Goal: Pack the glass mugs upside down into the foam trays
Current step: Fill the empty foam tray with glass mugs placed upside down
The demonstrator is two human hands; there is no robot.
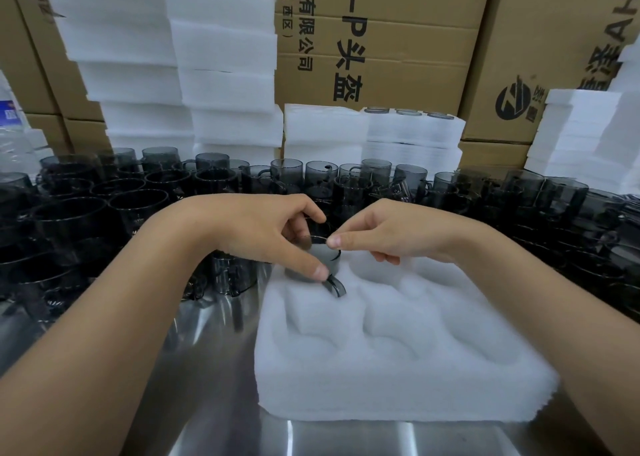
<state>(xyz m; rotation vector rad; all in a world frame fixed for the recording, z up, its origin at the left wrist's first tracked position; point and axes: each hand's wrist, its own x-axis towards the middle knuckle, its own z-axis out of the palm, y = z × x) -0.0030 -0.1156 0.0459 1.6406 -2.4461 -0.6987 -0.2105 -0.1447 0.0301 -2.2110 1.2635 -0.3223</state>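
Smoked-glass mug (323, 260), standing on end in the far-left pocket of the foam tray (398, 393). It is sitting partly down in the pocket, its long axis running near vertical. Its handle (335, 287) is pointing toward me and slightly right, over the foam ridge. Through the tinted glass I cannot tell for certain which end is facing up.

My left hand (263, 230) is curling round the mug from the left and above, the fingers wrapping the far wall. The thumb (320, 270) is pressing the near wall just above the handle. This hand is the nearer one and is carrying the grip. My right hand (388, 230) is coming in from the right with its fingers loosely curled. Its index fingertip (334, 241) is touching the mug's upper edge; whether a thumb is pinching from beneath is hidden. I judge it to be steadying rather than holding.

The relation that matters: the mug is lying directly below and between both hands, so seating it is calling for a straight downward press along its axis. The handle will need turning to meet its cutout, if the pocket has one.

The other pockets of the tray are showing bare foam. The tray is resting on a steel table (214, 369). The loose mugs (214, 178) are crowding the far and left sides. Behind them are standing stacks of foam (221, 57) and cardboard boxes (381, 22).
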